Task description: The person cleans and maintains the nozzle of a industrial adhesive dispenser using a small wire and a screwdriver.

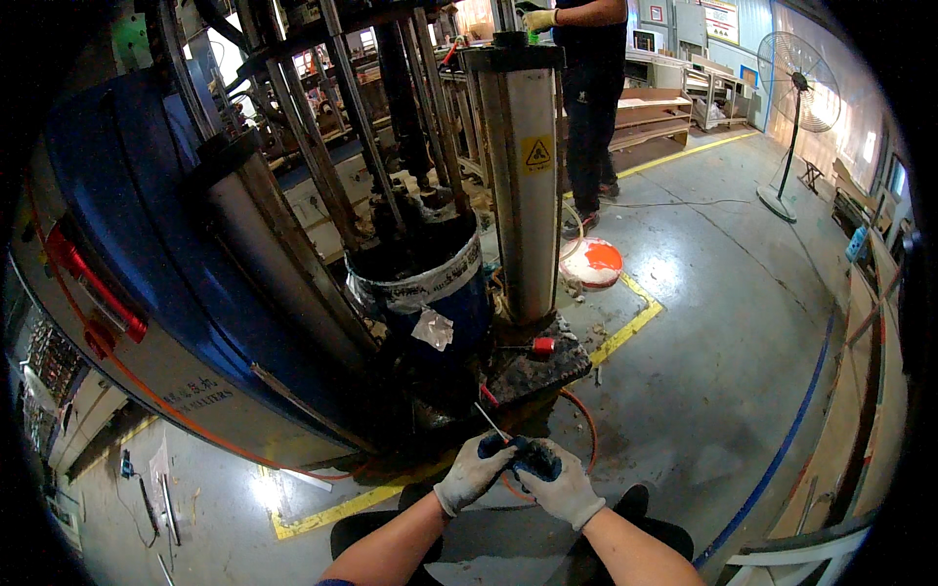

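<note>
Both my hands wear whitish gloves with black-stained fingers and meet low in front of me. My left hand is closed round a thin metal rod, which sticks out up and to the left; its lower end is hidden by the fingers. My right hand is closed against the left fingertips, with blackened fingers curled; what it grips I cannot make out. Just beyond the rod stands a dark blue drum with a whitish wrapped rim, under the machine's rods. A red-handled tool lies on the machine's dirty base plate.
A metal column with a warning label rises right of the drum. A blue machine housing fills the left. An orange hose loops beside my hands. Farther off are a red-and-white bucket, a standing person and a pedestal fan.
</note>
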